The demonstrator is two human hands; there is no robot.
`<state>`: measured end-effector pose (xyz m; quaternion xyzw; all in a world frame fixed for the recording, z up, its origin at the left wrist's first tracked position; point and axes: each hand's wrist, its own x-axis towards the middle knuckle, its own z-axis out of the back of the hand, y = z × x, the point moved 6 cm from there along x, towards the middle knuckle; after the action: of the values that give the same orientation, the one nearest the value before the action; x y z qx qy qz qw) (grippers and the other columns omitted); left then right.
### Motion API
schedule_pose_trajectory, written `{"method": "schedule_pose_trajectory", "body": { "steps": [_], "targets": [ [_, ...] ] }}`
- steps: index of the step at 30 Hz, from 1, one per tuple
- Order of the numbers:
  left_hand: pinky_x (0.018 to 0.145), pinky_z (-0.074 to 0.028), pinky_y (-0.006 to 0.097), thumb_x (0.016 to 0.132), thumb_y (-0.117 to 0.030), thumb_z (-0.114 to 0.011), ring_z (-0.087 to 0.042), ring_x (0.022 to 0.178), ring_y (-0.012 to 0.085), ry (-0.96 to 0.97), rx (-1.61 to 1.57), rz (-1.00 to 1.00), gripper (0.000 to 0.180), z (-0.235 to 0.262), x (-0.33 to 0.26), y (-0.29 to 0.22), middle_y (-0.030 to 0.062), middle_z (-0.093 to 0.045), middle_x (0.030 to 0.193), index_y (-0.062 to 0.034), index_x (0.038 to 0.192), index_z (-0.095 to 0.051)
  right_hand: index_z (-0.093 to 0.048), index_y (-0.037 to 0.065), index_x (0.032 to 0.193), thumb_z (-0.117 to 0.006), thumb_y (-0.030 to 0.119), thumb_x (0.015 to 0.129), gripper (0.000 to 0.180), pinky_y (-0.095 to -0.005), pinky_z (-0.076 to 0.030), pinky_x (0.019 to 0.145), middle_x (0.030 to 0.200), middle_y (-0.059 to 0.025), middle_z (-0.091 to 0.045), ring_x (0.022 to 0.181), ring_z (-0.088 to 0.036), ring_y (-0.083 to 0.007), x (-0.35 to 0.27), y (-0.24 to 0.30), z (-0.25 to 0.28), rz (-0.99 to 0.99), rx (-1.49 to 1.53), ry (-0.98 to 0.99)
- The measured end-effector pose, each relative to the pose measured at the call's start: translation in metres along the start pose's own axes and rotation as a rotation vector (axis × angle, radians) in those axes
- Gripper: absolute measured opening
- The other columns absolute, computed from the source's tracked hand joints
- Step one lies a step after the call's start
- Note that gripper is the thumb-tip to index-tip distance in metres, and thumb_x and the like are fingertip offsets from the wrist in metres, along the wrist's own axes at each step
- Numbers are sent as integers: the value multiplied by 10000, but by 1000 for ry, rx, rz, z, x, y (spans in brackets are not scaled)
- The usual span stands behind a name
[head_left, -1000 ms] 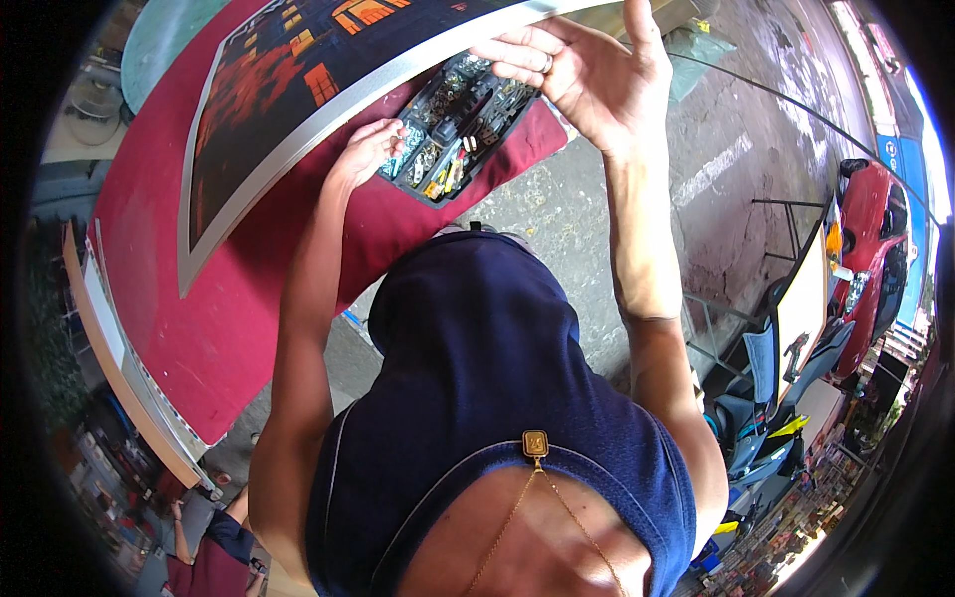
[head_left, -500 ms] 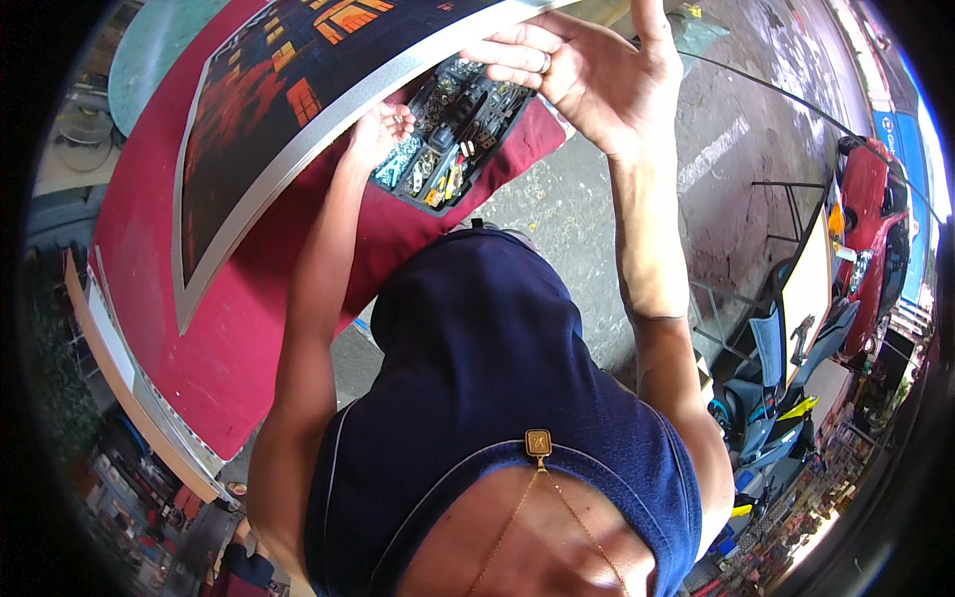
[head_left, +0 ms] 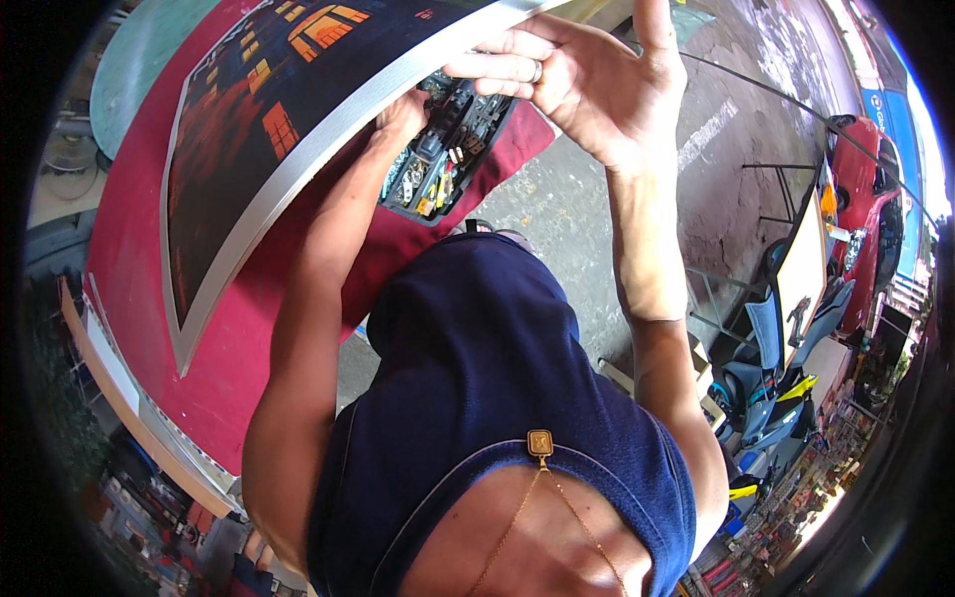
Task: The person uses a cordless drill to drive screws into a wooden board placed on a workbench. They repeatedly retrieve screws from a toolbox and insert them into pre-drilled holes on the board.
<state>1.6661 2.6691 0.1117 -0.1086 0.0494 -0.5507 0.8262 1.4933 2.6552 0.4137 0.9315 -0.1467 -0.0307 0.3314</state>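
A picture with a silver-grey frame (head_left: 298,184) stands tilted up above the red-covered table. Its dark print (head_left: 239,109) shows orange lit windows. My right hand (head_left: 592,90) is at the frame's upper right edge, fingers stretched along its underside and thumb raised apart; a ring is on one finger. Beneath the frame, my left hand (head_left: 400,119) reaches over a black compartment tray (head_left: 438,211) of small hardware pieces. Its fingertips are hidden, so whether they pinch a piece cannot be seen.
Red cloth (head_left: 129,328) covers the table. A pale green round surface (head_left: 149,60) lies beyond it at far left. Concrete floor (head_left: 557,209) spreads to the right, with a motorcycle (head_left: 766,398), a light board (head_left: 804,289) and a red car (head_left: 860,239) farther off.
My left hand has moved up and right, farther into the tray, turning its fingers downward out of sight. The frame's lower left corner has sunk slightly in view. The right hand stays at the edge.
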Motion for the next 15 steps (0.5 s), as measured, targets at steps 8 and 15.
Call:
{"method": "schedule_pose_trajectory", "body": {
  "steps": [8,15],
  "targets": [
    [790,-456,432,709,-258,-667,-583,904,287,44,-128,15,217,18,-5,-5,119,-626,939,-136,887,-662,-329,-139,1218,-509,611,777,888,-481,-404,920,1198,-314,-456,1101,-470,-449,2,0,0,14,11,16],
    [765,-462,420,790,-323,-616,-586,901,312,33,-315,-8,322,20,-20,12,130,-603,960,-74,994,-607,-281,-158,1225,-513,596,784,904,-482,-406,924,1174,-332,-463,1082,-487,-443,-2,2,-13,-29,-79,-122]
  ]
}}
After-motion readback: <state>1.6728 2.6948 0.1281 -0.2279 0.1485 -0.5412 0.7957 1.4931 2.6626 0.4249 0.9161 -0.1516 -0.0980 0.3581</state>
